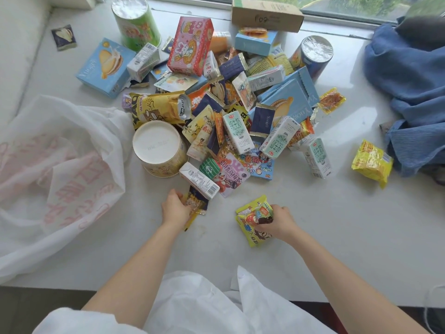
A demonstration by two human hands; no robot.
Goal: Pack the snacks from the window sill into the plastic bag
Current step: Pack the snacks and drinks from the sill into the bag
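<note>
1. Left hand (175, 208): fingers curled round a dark blue and yellow sachet (198, 205) at the near edge of the pile. The sachet lies partly under a white milk carton (199, 180), so the grip reads as a pull to draw it free.
2. Right hand (279, 222): closed on a bunch of yellow snack packets (252, 222), gathered just clear of the pile on the near side. Several are pinched together, probably so that one trip carries more.
3. Snack pile (231, 116): heaped in the middle of the window sill (337, 237); cartons, sachets and blue biscuit boxes overlap loosely. Most of the stock is unpacked, so the task looks to be at an early stage.
4. Yellow tub (159, 150): upside down at the pile's left edge, between the pile and the bag.
5. Plastic bag (60, 165): white with pink print, slumped on the sill to the left, near the left hand. Whether its mouth is open cannot be told.
6. Strays: a yellow packet (372, 162) lies well apart on the right, beside a blue cloth (409, 80); a small dark sachet (64, 37) lies far left.
</note>
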